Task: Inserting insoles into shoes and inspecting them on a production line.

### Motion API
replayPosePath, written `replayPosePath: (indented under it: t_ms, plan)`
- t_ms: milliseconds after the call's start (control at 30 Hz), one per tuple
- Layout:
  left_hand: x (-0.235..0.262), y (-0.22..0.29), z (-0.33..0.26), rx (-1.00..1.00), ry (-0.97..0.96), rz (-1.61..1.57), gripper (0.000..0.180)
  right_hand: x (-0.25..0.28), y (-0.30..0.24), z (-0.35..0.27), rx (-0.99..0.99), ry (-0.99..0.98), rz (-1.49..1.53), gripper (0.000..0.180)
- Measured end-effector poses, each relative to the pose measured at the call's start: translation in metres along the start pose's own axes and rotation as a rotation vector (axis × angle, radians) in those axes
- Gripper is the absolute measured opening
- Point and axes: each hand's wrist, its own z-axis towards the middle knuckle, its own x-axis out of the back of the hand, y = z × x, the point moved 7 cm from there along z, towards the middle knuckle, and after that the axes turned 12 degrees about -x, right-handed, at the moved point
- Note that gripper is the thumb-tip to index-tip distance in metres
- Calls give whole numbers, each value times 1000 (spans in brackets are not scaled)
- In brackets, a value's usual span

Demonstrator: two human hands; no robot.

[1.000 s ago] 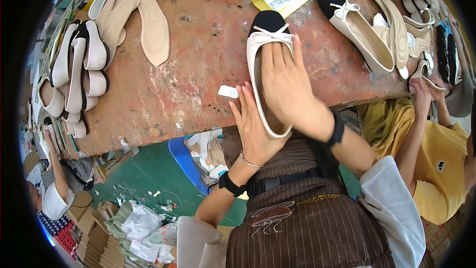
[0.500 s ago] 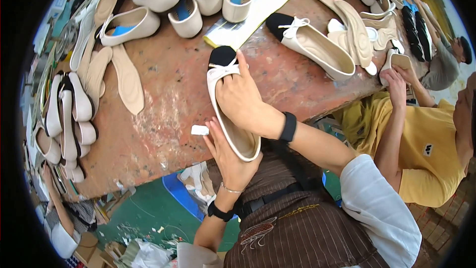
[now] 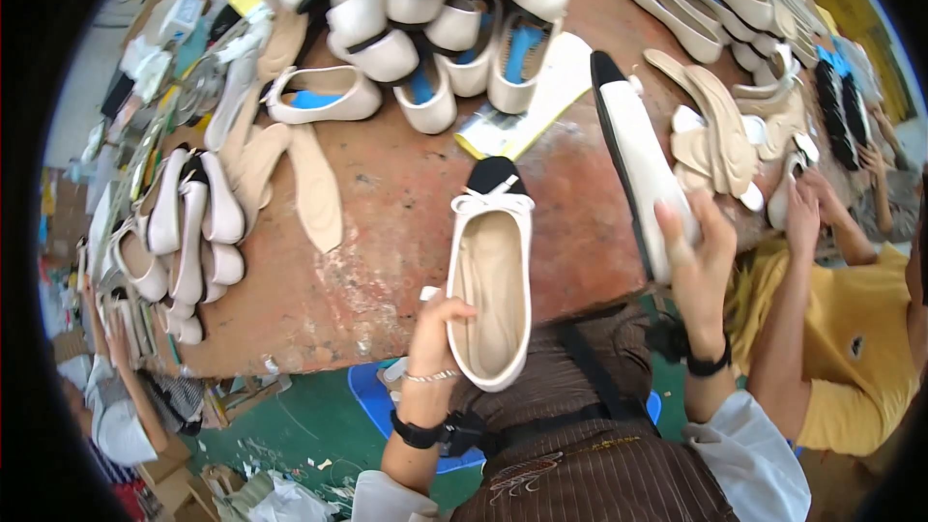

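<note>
My left hand (image 3: 435, 338) grips the heel end of a cream ballet flat (image 3: 493, 275) with a black toe and a small bow. Its thumb is hooked over the side into the opening, and the toe points away from me over the table edge. On the right, my right hand (image 3: 701, 261) holds the matching ballet flat (image 3: 643, 159) by its heel. That shoe is turned on its side, so its outer wall and dark sole edge show. A small white piece (image 3: 430, 294) sits beside my left hand, partly hidden.
A heap of cream flats (image 3: 420, 0) stands at the back of the worn table (image 3: 387, 232). More flats (image 3: 188, 232) lie at left, near loose beige insoles (image 3: 314, 193). Other insoles (image 3: 720, 135) lie at right. A co-worker in a yellow shirt (image 3: 851, 338) handles a shoe there.
My right hand has come out of the first flat and moved right, lifting the second flat off the table. My left hand keeps hold of the first. The view has shifted.
</note>
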Motion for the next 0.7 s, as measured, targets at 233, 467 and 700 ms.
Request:
replayPosePath:
  t_ms: [233,467,700]
  plan:
    - [5,13,-42,-547,-30,-3,77,-105,-98,-141,829,-558,-172,9]
    - [145,139,-109,-834,442,207,64,-130,-172,-112,789,-862,465,16]
    - [173,467,-143,-1349,771,1138,61,-347,-101,-1,-226,-1042,394,46]
